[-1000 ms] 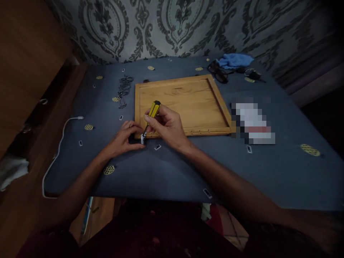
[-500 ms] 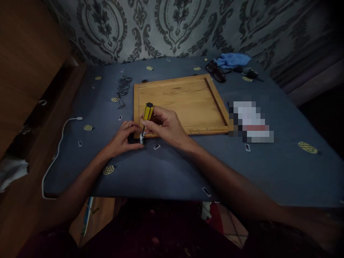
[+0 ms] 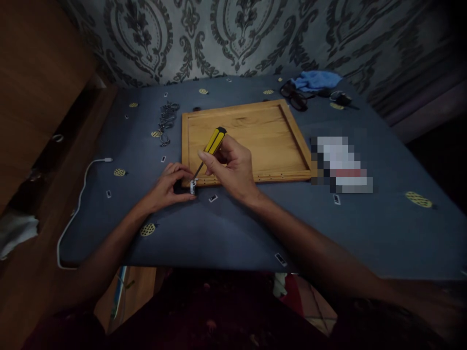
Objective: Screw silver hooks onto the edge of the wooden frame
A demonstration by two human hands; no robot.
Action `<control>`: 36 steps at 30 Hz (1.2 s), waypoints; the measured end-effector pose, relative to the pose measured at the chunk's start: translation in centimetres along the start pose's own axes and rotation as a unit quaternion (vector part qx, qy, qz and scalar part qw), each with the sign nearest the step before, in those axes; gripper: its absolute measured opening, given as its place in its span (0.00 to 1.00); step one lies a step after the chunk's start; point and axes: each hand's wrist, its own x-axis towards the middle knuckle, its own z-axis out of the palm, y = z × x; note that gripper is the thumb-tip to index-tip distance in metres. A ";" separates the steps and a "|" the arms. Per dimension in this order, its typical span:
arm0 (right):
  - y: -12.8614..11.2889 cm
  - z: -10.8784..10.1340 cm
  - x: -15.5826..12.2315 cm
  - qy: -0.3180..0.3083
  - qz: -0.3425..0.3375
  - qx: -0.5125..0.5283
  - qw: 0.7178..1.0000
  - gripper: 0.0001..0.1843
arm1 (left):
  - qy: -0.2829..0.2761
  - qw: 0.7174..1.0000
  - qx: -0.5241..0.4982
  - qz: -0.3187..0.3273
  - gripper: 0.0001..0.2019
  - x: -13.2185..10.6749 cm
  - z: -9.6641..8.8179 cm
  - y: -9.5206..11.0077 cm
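My right hand [image 3: 231, 167] is closed around a yellow and black screwdriver [image 3: 213, 143], whose tip points down at a small metal bracket [image 3: 192, 187] at the near left corner of a wooden panel [image 3: 251, 136]. My left hand [image 3: 168, 187] rests on the blue cloth beside that corner, its fingers curled and pinched against the bracket. The panel lies flat with a raised frame around its edge.
A blue patterned cloth [image 3: 237, 228] covers the table. Metal hooks [image 3: 167, 121] lie left of the panel and a white cable [image 3: 82, 194] trails off the left edge. Glasses [image 3: 294, 97] and a blue rag [image 3: 315, 80] sit at the back right. A wooden cabinet [image 3: 32, 97] stands at left.
The screwdriver handle swung from upright to leaning right, away from my left hand. Its tip stayed at the bracket. My left hand has not moved.
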 end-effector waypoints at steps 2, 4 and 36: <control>0.0 0.0 0.0 -0.017 0.005 -0.003 1.000 0.21 | 0.006 1.000 -0.002 0.008 0.23 0.0 0.0 0.0; 0.0 0.0 -0.1 -0.027 0.010 -0.008 1.000 0.21 | 0.014 1.000 -0.002 0.020 0.23 0.0 0.0 0.0; -0.5 -0.3 -0.1 -0.091 -0.045 -0.094 0.990 0.26 | 0.001 1.000 0.002 -0.006 0.22 0.0 0.0 -0.2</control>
